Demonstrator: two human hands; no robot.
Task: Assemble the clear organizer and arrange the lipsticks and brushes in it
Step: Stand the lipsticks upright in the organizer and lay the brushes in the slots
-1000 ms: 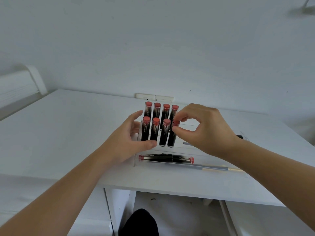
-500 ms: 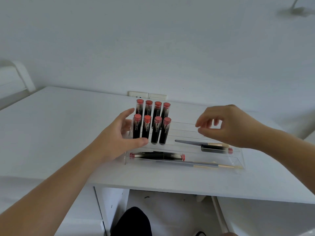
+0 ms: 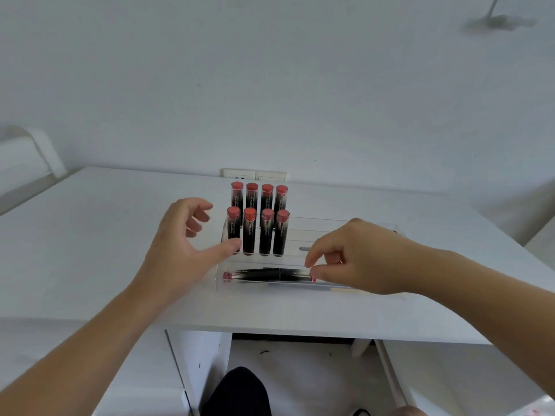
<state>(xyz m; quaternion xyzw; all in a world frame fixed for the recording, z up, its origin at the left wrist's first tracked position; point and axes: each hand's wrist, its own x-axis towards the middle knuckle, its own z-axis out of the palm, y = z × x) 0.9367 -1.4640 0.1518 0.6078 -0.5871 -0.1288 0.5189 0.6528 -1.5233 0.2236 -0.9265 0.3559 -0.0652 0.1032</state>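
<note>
The clear organizer (image 3: 318,232) stands on the white desk (image 3: 90,235). Eight black lipsticks with red caps (image 3: 264,235) stand upright in two rows at its left end. Two more lipsticks (image 3: 261,274) lie end to end in the front tray. The grey tip of one brush (image 3: 304,249) shows behind my right hand, and the pale end of another brush (image 3: 345,290) sticks out below it. My left hand (image 3: 180,244) is open, its thumb against the organizer's left front corner. My right hand (image 3: 360,256) pinches the red right end of the lying lipstick.
A white wall socket (image 3: 253,174) sits just behind the organizer. The desk's front edge runs close below the tray, with a dark shape (image 3: 240,391) in the opening underneath. A white bed frame (image 3: 27,157) stands at far left.
My right hand left the upright lipsticks, swung right, then came down onto the lying lipstick's right end. My left hand stayed at the organizer's left side.
</note>
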